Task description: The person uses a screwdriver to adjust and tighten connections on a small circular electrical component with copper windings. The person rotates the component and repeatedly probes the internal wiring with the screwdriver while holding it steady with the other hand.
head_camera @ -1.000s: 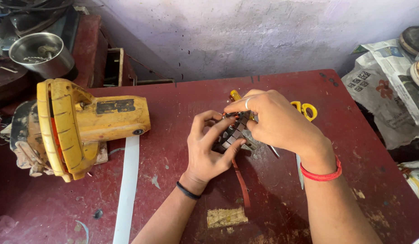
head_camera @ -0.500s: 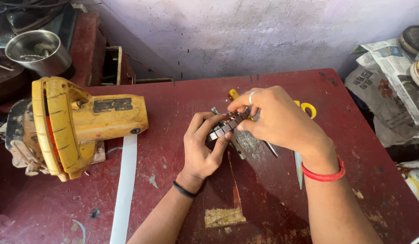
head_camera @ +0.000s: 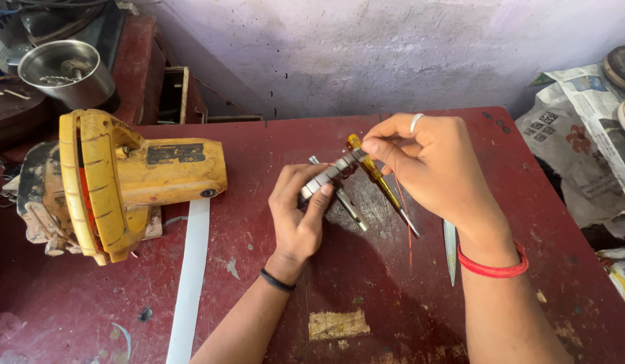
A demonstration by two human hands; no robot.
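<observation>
Much of the small grey metal part (head_camera: 329, 175) was hidden behind the fingers that gripped it, so its exact kind could not be told; only a ribbed, silvery edge showed between the two hands. The left hand (head_camera: 300, 216) rose from the bottom of the view with its palm turned away from the camera, a black band at the wrist, and its fingers were curled closed round the lower end of that part. The right hand (head_camera: 437, 168), wearing a ring and a red wrist band, reached in from the right with its forearm cut off by the lower edge; its thumb and forefinger were pinched shut on the upper end of the part, just where a yellow-handled screwdriver (head_camera: 380, 182) lay beneath them on the red table (head_camera: 366, 290). Whether the right hand also touched the screwdriver could not be made out. A thin orange wire (head_camera: 408, 232) hung down below the right hand. A second, plain metal tool (head_camera: 339, 195) lay on the table between the hands, and a blade-like metal piece (head_camera: 450, 249) was partly covered by the right wrist. Well to the left sat a worn yellow power tool (head_camera: 124, 182), with a white strip (head_camera: 190, 283) running off the bottom edge.
</observation>
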